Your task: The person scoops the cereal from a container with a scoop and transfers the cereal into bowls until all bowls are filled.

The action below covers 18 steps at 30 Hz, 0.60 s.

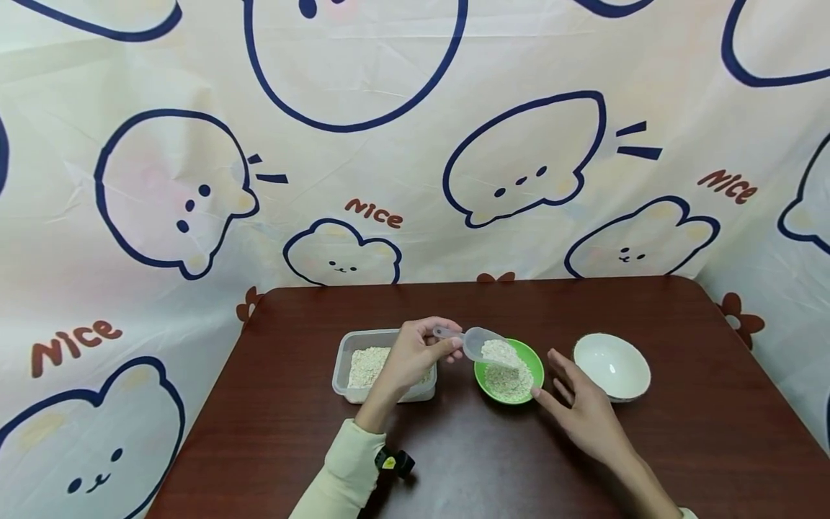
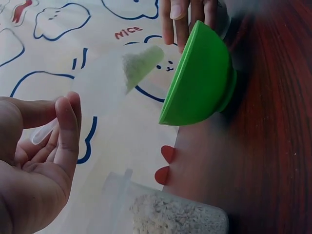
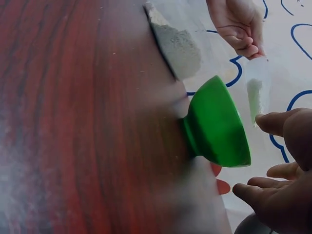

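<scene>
My left hand [image 1: 410, 355] pinches the handle of a translucent plastic scoop [image 1: 476, 343] between thumb and fingers. White rolled oats fill the scoop's front end, held over a green bowl [image 2: 202, 78]. More oats [image 1: 507, 383] lie inside that bowl. My right hand [image 1: 586, 412] is beside the bowl's right side, fingers spread and relaxed, thumb near the rim. In the right wrist view, the scoop is above the green bowl, and my right hand [image 3: 287, 170] holds nothing.
Left of the green bowl, a clear rectangular plastic container [image 1: 340, 371] of oats stands partly behind my left wrist. A white bowl [image 1: 612, 367] sits to the right, just beyond my right hand. A patterned cloth [image 1: 415, 166] hangs behind the dark wooden table [image 1: 454, 461].
</scene>
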{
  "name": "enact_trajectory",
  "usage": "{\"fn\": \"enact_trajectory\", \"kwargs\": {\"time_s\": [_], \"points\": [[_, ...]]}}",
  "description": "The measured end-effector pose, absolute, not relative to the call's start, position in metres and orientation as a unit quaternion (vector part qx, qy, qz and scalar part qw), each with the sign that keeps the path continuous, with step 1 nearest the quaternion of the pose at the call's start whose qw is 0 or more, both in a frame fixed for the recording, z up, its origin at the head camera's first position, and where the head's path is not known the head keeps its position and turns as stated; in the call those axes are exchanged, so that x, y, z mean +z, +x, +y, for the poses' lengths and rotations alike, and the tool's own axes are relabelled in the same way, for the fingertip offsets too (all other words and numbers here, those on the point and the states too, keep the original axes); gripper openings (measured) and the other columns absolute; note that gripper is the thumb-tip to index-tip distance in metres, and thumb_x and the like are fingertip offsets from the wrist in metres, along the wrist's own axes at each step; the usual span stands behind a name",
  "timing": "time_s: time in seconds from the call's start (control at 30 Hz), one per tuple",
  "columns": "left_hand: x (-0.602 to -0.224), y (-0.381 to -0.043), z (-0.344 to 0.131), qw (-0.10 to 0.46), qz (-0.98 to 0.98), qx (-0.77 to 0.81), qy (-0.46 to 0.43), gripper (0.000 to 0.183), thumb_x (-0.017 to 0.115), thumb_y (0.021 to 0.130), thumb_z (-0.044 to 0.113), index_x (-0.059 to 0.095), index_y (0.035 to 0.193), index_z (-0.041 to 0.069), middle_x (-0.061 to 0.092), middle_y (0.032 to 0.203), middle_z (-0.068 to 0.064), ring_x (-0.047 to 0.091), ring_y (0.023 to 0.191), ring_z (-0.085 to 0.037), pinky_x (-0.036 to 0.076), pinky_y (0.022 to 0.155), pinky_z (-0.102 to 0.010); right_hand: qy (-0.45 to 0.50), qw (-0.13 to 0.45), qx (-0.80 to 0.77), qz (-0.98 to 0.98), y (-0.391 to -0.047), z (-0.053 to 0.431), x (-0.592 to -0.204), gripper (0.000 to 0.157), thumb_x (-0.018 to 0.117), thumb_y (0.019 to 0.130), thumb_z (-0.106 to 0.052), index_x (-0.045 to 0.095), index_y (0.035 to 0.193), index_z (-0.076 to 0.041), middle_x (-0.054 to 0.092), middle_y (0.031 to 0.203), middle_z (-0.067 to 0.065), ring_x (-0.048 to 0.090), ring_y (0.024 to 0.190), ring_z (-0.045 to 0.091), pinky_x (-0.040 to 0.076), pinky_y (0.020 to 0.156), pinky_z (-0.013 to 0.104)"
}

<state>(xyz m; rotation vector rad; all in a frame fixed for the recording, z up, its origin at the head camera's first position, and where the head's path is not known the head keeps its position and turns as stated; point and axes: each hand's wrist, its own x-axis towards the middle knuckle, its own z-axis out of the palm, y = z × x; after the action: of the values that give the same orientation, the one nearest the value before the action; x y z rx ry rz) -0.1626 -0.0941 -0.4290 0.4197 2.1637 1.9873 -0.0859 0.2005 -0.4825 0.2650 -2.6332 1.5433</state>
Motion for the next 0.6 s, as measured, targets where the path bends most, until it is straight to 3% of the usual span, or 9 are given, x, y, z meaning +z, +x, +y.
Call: {"fn": "enact_trajectory", "kwargs": {"time_s": [0.13,0.3,0.43,0.6], "points": [[-0.427,-0.164,-0.09,0.087,0.753,0.636,0.142,0.015,0.077,0.099,0.004,0.077,0.112,0.0,0.078,0.089,-0.025,0.077,0.078,-0.035,0.063,0.068,-0.023,0.088,0.02,0.505,-0.858,-0.088,0.199,-0.488,0.079,0.079,0.1,-0.022,0.038,0.16,0.008,0.042,0.165,0.031,0.049,0.148,0.048,0.053,0.11,0.041],[-0.422,-0.165,-0.087,0.096,0.78,0.601,0.145,0.014,0.076,0.099,0.004,0.077,0.113,0.0,0.078,0.095,-0.03,0.078,0.079,-0.037,0.061,0.064,-0.021,0.089,0.001,0.509,-0.856,-0.088,0.197,-0.492,0.086,0.081,0.098,-0.025,0.034,0.162,0.007,0.04,0.166,0.031,0.049,0.149,0.046,0.053,0.111,0.042],[-0.417,-0.167,-0.087,0.097,0.793,0.581,0.157,0.013,0.076,0.099,0.003,0.077,0.111,0.001,0.079,0.09,-0.022,0.077,0.082,-0.045,0.058,0.059,-0.02,0.098,-0.003,0.524,-0.846,-0.088,0.196,-0.494,0.089,0.084,0.095,-0.022,0.034,0.162,0.007,0.041,0.165,0.032,0.051,0.147,0.047,0.054,0.109,0.041],[-0.408,-0.17,-0.09,0.089,0.819,0.539,0.178,0.011,0.076,0.099,0.006,0.078,0.11,0.005,0.079,0.085,-0.009,0.077,0.076,-0.036,0.057,0.057,-0.025,0.097,-0.007,0.531,-0.842,-0.086,0.195,-0.496,0.092,0.085,0.094,-0.022,0.032,0.164,0.005,0.04,0.166,0.031,0.054,0.145,0.047,0.056,0.108,0.04]]}}
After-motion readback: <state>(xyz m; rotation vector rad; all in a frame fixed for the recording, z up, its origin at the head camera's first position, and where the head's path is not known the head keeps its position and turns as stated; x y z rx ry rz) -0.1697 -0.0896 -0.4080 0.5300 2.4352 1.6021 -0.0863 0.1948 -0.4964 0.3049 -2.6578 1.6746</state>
